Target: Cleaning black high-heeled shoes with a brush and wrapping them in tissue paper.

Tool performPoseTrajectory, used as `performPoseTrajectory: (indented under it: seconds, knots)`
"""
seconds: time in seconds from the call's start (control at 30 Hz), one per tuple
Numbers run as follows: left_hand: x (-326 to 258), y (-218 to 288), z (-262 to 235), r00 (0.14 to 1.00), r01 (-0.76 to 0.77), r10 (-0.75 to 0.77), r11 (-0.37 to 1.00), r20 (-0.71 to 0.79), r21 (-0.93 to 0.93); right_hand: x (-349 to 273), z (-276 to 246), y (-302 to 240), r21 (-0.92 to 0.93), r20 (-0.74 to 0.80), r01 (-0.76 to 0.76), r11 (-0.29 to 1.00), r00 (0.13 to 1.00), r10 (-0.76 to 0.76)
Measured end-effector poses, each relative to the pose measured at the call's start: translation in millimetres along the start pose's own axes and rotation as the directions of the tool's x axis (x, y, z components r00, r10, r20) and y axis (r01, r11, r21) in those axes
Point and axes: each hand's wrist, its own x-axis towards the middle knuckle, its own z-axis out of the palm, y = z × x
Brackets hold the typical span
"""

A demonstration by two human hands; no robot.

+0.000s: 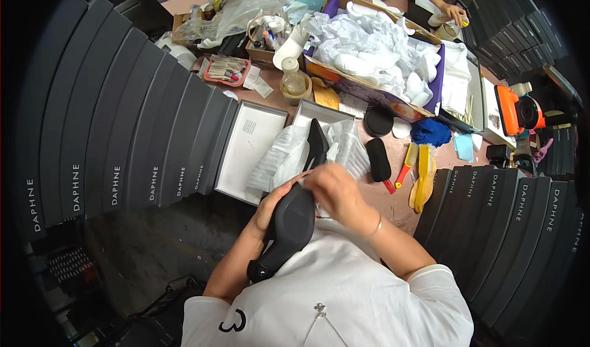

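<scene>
A black heeled shoe (294,221) is held close to my chest, its sole turned up and its heel pointing down toward my left side. My left hand (268,205) wraps round the side of this shoe. At the toe end, my right hand (335,190) is curled and slightly blurred; what its fingers pinch, if anything, is hidden. Just beyond my hands, another black shoe (316,141) lies among white tissue paper (284,153) in an open shoe box (326,111). The box's pale lid (243,139) lies to the left.
Tall stacks of dark shoe boxes (123,119) (491,224) flank me. Brushes (423,178), a black round tin (378,121) and a blue cloth (431,133) lie right of the box. Behind stands a carton (399,95) full of crumpled white paper. Another person's hand (453,14) works at the far right.
</scene>
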Motion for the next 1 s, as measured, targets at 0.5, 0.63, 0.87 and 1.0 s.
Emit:
performPoseTrajectory:
  seconds: [0.5, 0.63, 0.87, 1.0]
  knots:
    - [-3.7, 12.6, 15.6, 0.998, -0.032, 0.036, 0.997, 0.05, -0.067, 33.5, -49.5, 71.1, 0.033, -0.427, -0.274, 0.961, 0.866, 0.261]
    - [-3.0, 11.7, 15.8, 0.998, -0.043, 0.045, 0.997, 0.037, -0.059, 55.7, -76.6, 110.3, -0.019, -0.558, -0.278, 0.96, 0.8, 0.22]
    - [-38.5, -23.9, -32.0, 0.981, 0.192, -0.183, 0.944, 0.06, -0.269, 34.7, -88.5, 189.9, -0.542, -0.278, -0.212, 0.813, 0.958, 0.065]
    - [-42.4, -13.6, -42.5, 0.997, 0.067, -0.07, 0.979, -0.009, -0.193, 6.4, -97.7, 152.2, -0.484, -0.329, -0.253, 0.838, 0.94, 0.094]
